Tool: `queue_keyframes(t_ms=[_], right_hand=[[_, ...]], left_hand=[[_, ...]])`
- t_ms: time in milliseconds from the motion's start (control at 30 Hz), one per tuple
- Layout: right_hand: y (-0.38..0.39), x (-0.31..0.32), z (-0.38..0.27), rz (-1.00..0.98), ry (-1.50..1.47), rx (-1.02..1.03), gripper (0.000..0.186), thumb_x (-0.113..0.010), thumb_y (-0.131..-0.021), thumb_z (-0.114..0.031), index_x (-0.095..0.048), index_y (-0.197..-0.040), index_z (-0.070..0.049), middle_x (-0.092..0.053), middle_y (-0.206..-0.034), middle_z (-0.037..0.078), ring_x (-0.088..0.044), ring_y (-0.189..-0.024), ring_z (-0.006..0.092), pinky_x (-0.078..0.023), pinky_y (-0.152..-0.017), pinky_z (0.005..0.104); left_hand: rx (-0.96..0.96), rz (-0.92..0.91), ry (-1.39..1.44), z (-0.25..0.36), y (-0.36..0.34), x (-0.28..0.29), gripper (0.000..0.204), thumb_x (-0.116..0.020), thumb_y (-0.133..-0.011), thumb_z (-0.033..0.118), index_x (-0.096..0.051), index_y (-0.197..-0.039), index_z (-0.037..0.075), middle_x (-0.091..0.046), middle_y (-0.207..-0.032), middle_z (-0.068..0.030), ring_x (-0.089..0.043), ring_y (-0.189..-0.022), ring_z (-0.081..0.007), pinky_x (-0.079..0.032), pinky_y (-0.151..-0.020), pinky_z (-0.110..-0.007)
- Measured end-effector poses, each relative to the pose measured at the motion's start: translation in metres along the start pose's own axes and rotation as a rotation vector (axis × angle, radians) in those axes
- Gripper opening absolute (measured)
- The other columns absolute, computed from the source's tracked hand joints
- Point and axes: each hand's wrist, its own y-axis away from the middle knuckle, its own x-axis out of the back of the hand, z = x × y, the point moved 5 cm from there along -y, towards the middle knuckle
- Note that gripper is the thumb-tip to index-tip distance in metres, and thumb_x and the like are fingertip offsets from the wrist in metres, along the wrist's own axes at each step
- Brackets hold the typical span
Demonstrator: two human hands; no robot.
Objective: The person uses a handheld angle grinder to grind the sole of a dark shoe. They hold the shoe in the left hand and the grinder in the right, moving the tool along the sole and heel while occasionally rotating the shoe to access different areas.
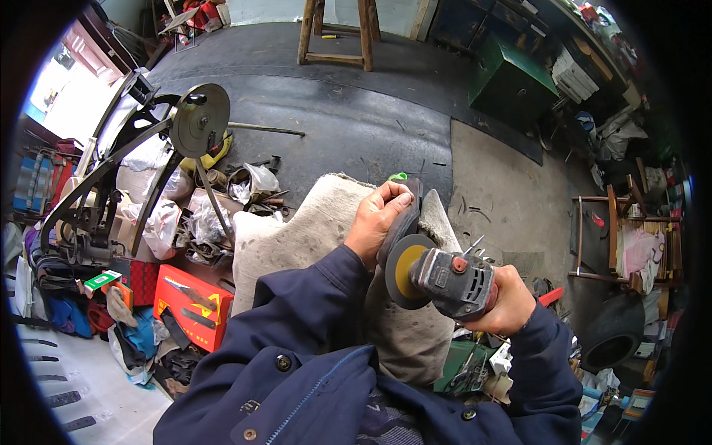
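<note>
My right hand (510, 302) is wrapped round the body of an angle grinder (454, 280), dark grey with a red button. Its round disc (406, 271), yellowish in the middle with a dark rim, faces left. My left hand (377, 222) grips a long, dark shoe sole (404, 224), thumb on its face and fingers curled round the edge. The disc overlaps the lower end of the sole in the head view; whether they touch I cannot tell. Under both hands a stained beige cloth (285, 248) covers my lap.
On the left stands a black iron machine with a round wheel (200, 120), plastic bags and scraps beneath it. A red box (194, 305) lies nearby. Ahead are a wooden stool (337, 58) and a green chest (512, 80). A tyre (612, 334) and a wooden chair (614, 233) are right.
</note>
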Motion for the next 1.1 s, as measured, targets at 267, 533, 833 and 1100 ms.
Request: queue_keyframes(t_ms=[267, 533, 833, 1100], right_hand=[[-0.006, 0.007, 0.002, -0.01, 0.046, -0.119, 0.041, -0.094, -0.074, -0.002, -0.075, -0.11, 0.003, -0.08, -0.093, 0.002, -0.068, -0.088, 0.0061, -0.059, -0.084, 0.0289], [-0.005, 0.012, 0.012, 0.063, -0.192, -0.099, 0.044, -0.093, -0.075, 0.001, -0.075, -0.115, 0.005, -0.081, -0.099, 0.003, -0.069, -0.092, 0.0081, -0.059, -0.088, 0.0296], [0.004, 0.002, -0.002, 0.017, 0.128, 0.066, 0.053, -0.095, -0.07, -0.008, -0.074, -0.119, -0.003, -0.081, -0.094, 0.008, -0.075, -0.086, 0.0112, -0.062, -0.087, 0.0318], [0.004, 0.003, 0.005, 0.063, -0.095, -0.079, 0.048, -0.092, -0.075, -0.001, -0.074, -0.119, 0.002, -0.081, -0.1, 0.004, -0.072, -0.092, 0.0088, -0.06, -0.087, 0.0301]], left_hand=[[-0.027, -0.01, -0.025, -0.002, -0.002, 0.002, 0.008, -0.069, -0.113, 0.016, -0.069, -0.112, 0.008, -0.066, -0.099, 0.0056, -0.058, -0.088, -0.0026, -0.051, -0.079, -0.022], [-0.049, -0.018, -0.03, -0.002, -0.001, 0.001, 0.007, -0.07, -0.113, 0.014, -0.069, -0.112, 0.007, -0.066, -0.101, 0.0057, -0.058, -0.09, -0.0025, -0.05, -0.082, -0.022], [-0.05, -0.032, -0.015, -0.001, 0.0, 0.0, 0.007, -0.069, -0.113, 0.014, -0.069, -0.112, 0.007, -0.066, -0.101, 0.0055, -0.059, -0.09, -0.0026, -0.051, -0.082, -0.022], [-0.054, -0.025, -0.017, -0.001, 0.0, 0.0, 0.007, -0.068, -0.114, 0.014, -0.069, -0.113, 0.007, -0.067, -0.102, 0.0051, -0.06, -0.091, -0.0025, -0.052, -0.083, -0.022]])
